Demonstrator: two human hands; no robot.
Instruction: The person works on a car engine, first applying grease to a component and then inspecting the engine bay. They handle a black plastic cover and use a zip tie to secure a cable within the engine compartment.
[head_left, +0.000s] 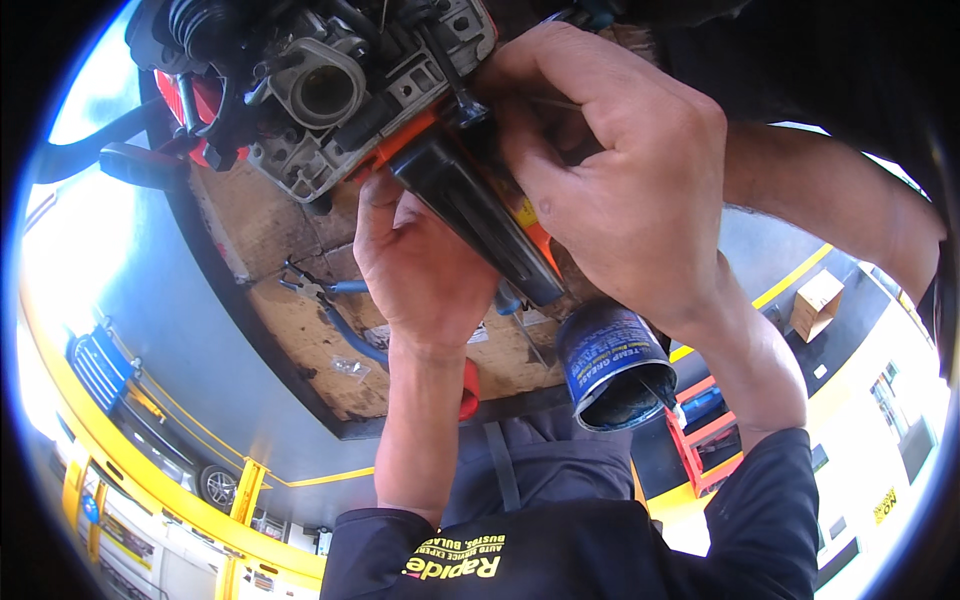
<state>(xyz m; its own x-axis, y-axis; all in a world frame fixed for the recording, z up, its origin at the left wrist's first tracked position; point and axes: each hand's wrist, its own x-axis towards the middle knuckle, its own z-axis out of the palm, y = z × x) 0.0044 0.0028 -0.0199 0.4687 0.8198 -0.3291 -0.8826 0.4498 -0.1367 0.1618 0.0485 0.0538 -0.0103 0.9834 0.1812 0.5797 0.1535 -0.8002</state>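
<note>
A partly opened machine (325, 95) with a grey metal body, a round bore and orange edges fills the upper middle. From it a long black handle-like part (478, 215) slants down to the right. My left hand (425, 265) grips the machine's underside beside that part; its thumb presses up at the orange edge and the other fingers are mostly hidden. My right hand (630, 170) is closed at the machine's right side, index finger and thumb curled in. Whatever lies between those fingertips is hidden.
Below lies a stained wooden bench top (300, 350) with blue-handled pliers (325, 290), a small clear bag (348, 369) and a red object (469, 388). A tilted blue grease can (600, 345) sits near me. Another person's forearm (830, 190) reaches in from the right.
</note>
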